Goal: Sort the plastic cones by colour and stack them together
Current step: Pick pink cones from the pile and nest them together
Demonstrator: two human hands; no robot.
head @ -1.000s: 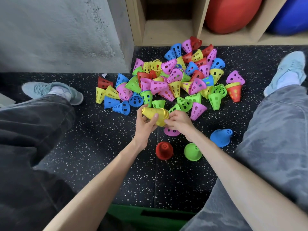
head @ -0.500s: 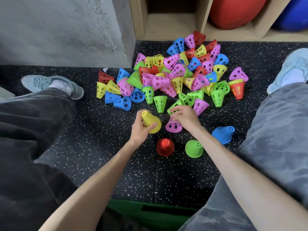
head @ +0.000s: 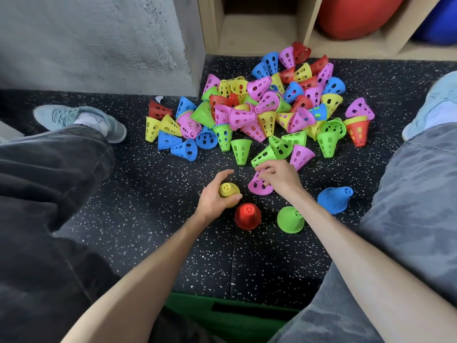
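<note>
Your left hand [head: 214, 197]: fingers wrapped round yellow stack [head: 228, 191], upright on floor [head: 138, 219]. Your right hand [head: 278, 178]: pinching pink cone [head: 259, 185]. Red stack [head: 247, 216], green stack [head: 290, 219], blue stack [head: 334, 199]: standing at 3 o'clock of yellow. Unsorted pile [head: 262, 112]: 12 o'clock.

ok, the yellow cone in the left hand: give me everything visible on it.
The yellow plastic cone stack looks glossy and smooth, standing narrow end up, with a flat top showing small cut-out holes. The left hand has a grip round its side, thumb on the near lower edge, fingers curled over the far side. Its base is hidden, so contact with the black speckled rubber floor is unclear. It sits left of the red plastic cone stack, apart from it.
</note>
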